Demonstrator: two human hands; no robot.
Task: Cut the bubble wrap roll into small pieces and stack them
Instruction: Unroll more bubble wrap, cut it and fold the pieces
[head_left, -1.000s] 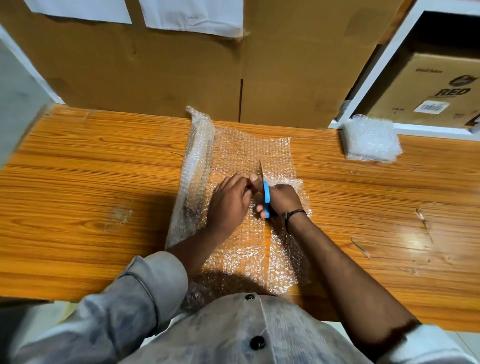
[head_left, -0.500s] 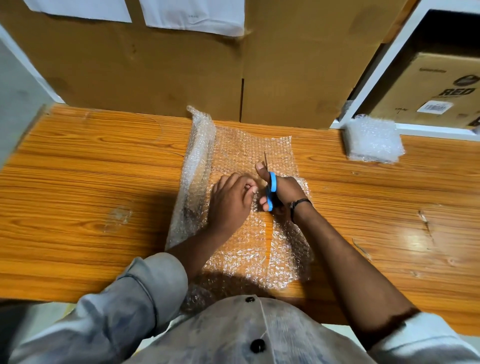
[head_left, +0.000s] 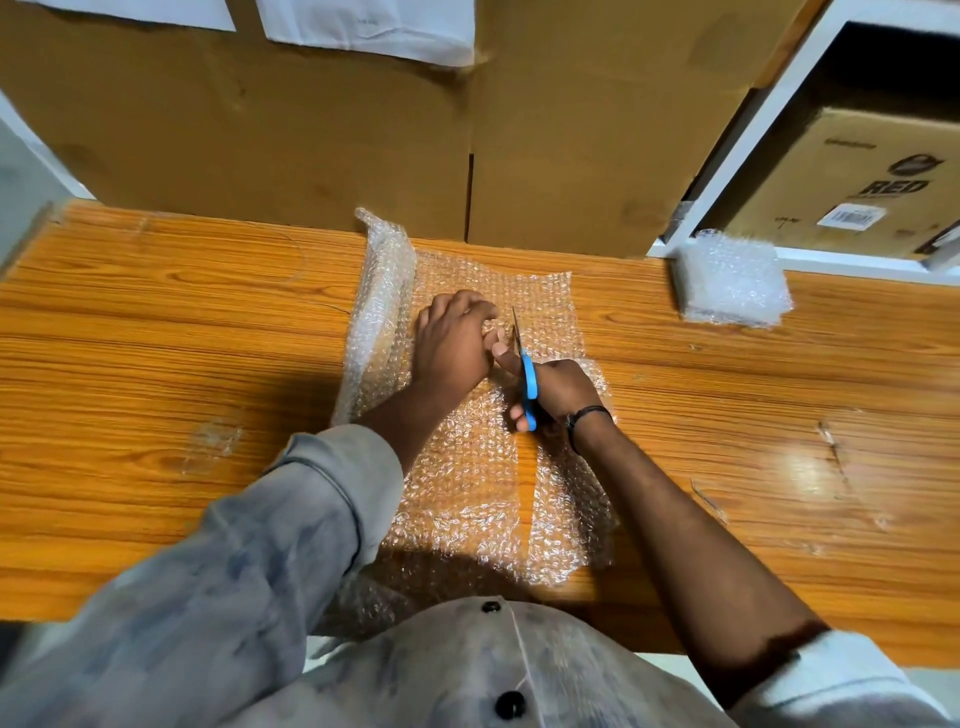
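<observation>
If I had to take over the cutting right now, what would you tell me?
Left hand rests on the bubble wrap sheet, beside the blades.
Right hand grips the blue scissors, partway through a cut from the near edge.
The roll lies at the sheet's left on the table.
Done: a stack of cut pieces, far right.
Left: finish this cut, stack the piece, cut more.

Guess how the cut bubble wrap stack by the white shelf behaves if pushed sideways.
The stack is probably very light: thin clear film, mostly air. Likely soft and squashy, as its edges look puffed and ragged. The sheets seem loose, so on the glossy table a side push would probably shear them apart rather than move one block.
</observation>
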